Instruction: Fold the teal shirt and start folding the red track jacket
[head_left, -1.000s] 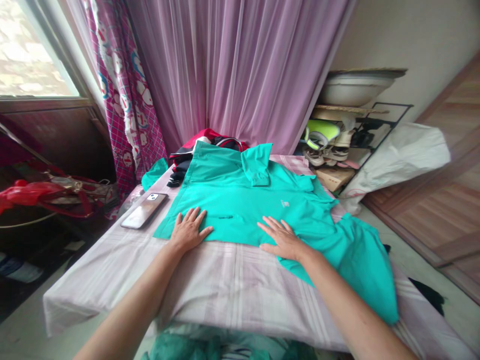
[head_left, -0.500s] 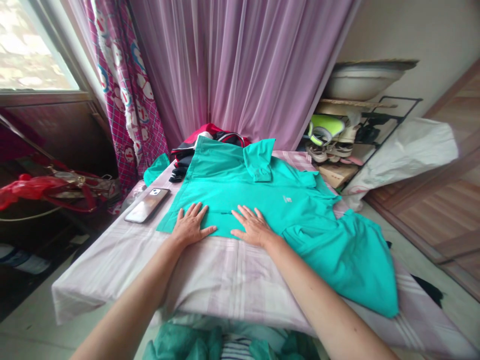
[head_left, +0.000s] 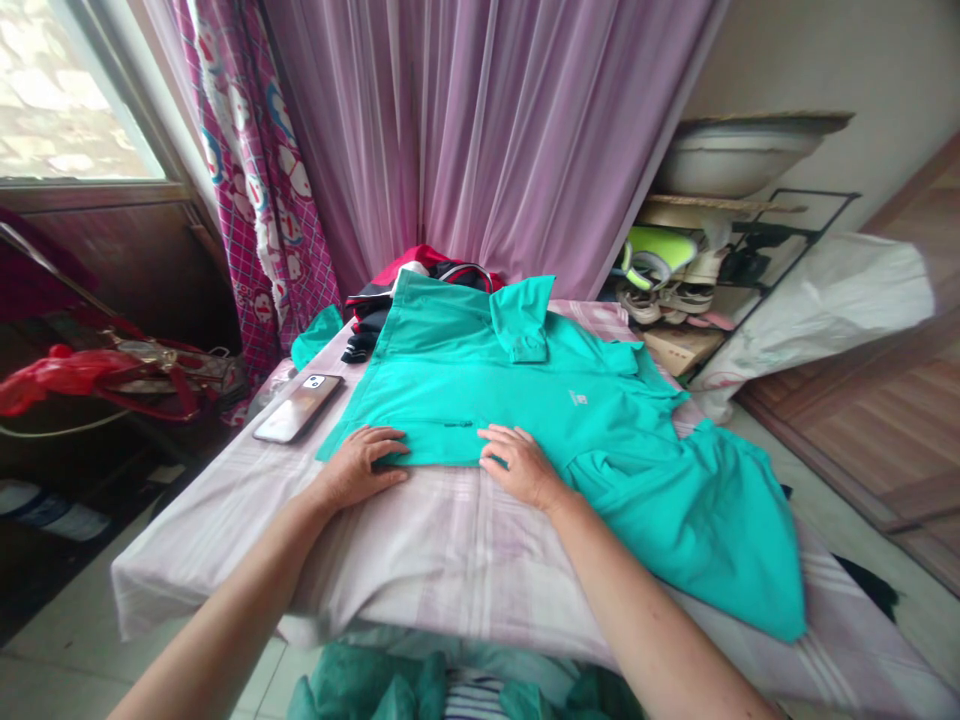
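A teal jacket (head_left: pixel 480 385) lies spread on the table, one sleeve (head_left: pixel 735 520) hanging toward the near right and the other folded back on top. It has a small white logo and a short dark zip pull (head_left: pixel 459 424) near its front edge. My left hand (head_left: pixel 365 463) rests at the near left edge of the jacket, fingers curved on the cloth and thumb apart from them. At the same edge, right of the zip pull, my right hand (head_left: pixel 519 462) is also curved, with a gap between thumb and fingers. Neither hand visibly grips the fabric.
A phone (head_left: pixel 298 408) lies left of the jacket on the checked tablecloth (head_left: pixel 247 520). Dark and red clothes (head_left: pixel 371 310) are piled behind it, against purple curtains (head_left: pixel 495 130). At right stand a shoe rack (head_left: pixel 787 225) with a basin (head_left: pixel 742 160) and a white bag (head_left: pixel 840 310).
Both hands were flat with fingers spread on the jacket. They have drawn back to its near edge and the fingers have curled; the left has shifted slightly left. The zip pull shows more fully.
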